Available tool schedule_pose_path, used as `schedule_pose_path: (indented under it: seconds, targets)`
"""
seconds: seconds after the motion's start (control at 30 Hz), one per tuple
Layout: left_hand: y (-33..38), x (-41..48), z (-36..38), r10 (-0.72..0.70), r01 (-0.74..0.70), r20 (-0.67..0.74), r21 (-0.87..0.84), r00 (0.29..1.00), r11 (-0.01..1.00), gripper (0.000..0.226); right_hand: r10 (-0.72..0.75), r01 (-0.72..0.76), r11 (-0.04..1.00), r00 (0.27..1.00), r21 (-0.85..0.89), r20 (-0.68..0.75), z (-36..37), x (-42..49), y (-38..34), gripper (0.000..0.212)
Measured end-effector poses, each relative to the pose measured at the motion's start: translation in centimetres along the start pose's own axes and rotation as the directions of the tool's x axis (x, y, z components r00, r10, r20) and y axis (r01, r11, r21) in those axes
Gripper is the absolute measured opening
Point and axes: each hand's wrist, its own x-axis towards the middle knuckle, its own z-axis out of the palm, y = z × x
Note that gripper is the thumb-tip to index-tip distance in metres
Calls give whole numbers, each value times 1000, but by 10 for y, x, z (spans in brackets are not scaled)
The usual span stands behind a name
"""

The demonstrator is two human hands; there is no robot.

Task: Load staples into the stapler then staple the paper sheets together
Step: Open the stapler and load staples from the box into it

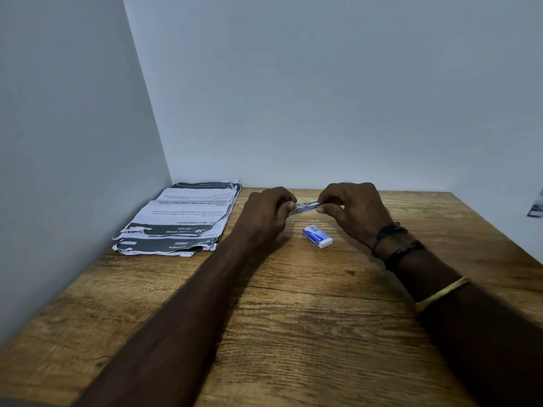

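Note:
A small metal stapler (307, 207) is held above the wooden table (293, 318) between both hands. My left hand (264, 218) grips its left end and my right hand (352, 215) pinches its right end. Most of the stapler is hidden by the fingers, and I cannot tell whether it is opened. A small white and blue staple box (317, 236) lies on the table just below the hands. A stack of printed paper sheets (182, 221) with torn edges lies at the back left, beside the wall.
White walls close off the table at the left and back. The table's right edge runs diagonally at the far right. Dark bands and a gold bangle sit on the right wrist.

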Motion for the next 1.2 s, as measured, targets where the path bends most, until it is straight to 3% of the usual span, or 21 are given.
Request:
schedule_pose_path:
  seconds: [0.43,0.6,1.2]
  targets:
    - [3,-1,-1,66,-79,168,72,984,994,36,-29,29,1000,1000,-10,-1,2,0,-1,7]
    - [2,-5,-2,70,-65,96,-51,993,997,24,-15,15,1000,1000,3,-2,2,0,0,9]
    - [2,-3,-3,146,-146,2,-33,989,989,20,-48,49,999,998,-20,38,4,-1,0,11]
